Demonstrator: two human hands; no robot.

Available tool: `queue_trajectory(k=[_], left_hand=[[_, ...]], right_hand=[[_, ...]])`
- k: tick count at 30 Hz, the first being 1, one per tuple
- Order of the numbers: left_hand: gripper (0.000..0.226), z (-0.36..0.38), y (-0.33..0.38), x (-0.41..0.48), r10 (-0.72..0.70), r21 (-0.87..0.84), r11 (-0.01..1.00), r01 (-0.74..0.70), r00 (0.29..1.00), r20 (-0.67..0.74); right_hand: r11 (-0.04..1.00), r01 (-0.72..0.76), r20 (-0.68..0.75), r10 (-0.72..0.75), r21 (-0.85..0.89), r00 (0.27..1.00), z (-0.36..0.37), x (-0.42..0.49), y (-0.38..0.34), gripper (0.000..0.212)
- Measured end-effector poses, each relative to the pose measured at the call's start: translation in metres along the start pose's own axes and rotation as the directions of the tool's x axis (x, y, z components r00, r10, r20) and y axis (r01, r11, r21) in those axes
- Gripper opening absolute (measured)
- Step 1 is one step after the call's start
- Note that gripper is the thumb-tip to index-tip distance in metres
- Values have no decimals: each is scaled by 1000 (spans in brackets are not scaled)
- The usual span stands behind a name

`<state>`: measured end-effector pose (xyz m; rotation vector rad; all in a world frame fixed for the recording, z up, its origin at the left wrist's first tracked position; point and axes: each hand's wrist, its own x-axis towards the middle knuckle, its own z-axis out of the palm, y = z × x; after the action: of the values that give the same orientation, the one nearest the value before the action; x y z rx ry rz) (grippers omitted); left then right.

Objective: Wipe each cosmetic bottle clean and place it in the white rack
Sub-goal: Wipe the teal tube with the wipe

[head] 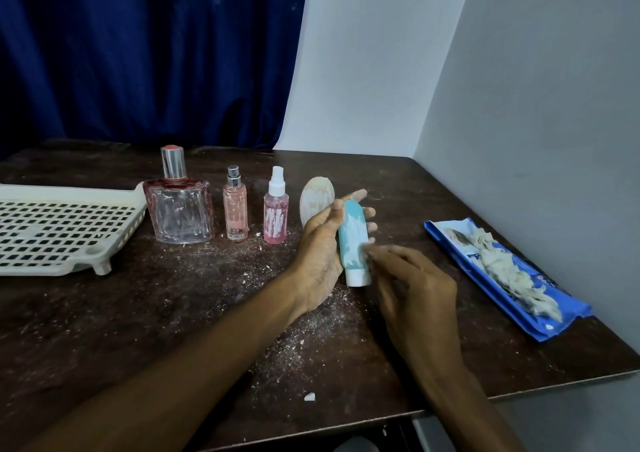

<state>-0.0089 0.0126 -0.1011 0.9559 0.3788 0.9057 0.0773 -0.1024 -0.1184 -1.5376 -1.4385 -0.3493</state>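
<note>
Bare, crumb-strewn room along near table (467, 382) edge. Mid-table: left hand (318, 254) wrapped round blue tube (353, 240), cap nearest; right hand (415, 289) blurred, fingertips at tube's side, grip unclear. Right edge: wipes pack (502, 271). Beyond: three bottles (235, 206) upright; white rack (52, 230) at left edge.

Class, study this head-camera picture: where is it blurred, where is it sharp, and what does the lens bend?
Head view: the right hand is smeared by motion at its fingertips beside the teal tube; the large glass bottle stands sharp; the table looks bowed along its far edge.
</note>
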Motion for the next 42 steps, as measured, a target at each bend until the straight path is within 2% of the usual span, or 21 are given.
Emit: queue_trajectory(k=[4, 8, 19, 24, 28, 31, 35, 39, 42], left_hand=[[40, 1, -1, 0, 8, 14, 1000, -8, 1000, -10], [40, 1, -1, 1, 17, 21, 1000, -16, 1000, -20], [39, 1, -1, 0, 26, 12, 1000, -26, 1000, -12], [38, 2, 0, 0, 29, 8, 1000, -29, 1000, -10], [37, 4, 2, -1, 21, -15, 1000, -21, 1000, -8], [37, 5, 3, -2, 16, -23, 1000, -17, 1000, -12], [35, 4, 4, -3, -2, -35, 999, 2, 1000, 3], [34, 4, 3, -3, 2, -43, 999, -2, 1000, 8], [34, 3, 2, -4, 6, -39, 999, -5, 1000, 8]], right_hand=[[1000, 3, 36, -4, 25, 999, -3, -2, -1, 36], [998, 45, 79, -42, -39, 996, -5, -3, 2, 40], [992, 79, 20, -78, -99, 997, -1, 1, 6, 18], [987, 144, 19, -143, -76, 990, -1, 1, 4, 23], [991, 103, -28, -106, -90, 994, 0, 2, 6, 23], [992, 83, -11, -84, -90, 996, 0, -2, 5, 25], [978, 180, 14, -179, -104, 984, 3, -1, 0, 24], [989, 96, -29, -100, -115, 995, -3, 1, 1, 25], [983, 152, -16, -154, -107, 988, -2, -2, 1, 24]])
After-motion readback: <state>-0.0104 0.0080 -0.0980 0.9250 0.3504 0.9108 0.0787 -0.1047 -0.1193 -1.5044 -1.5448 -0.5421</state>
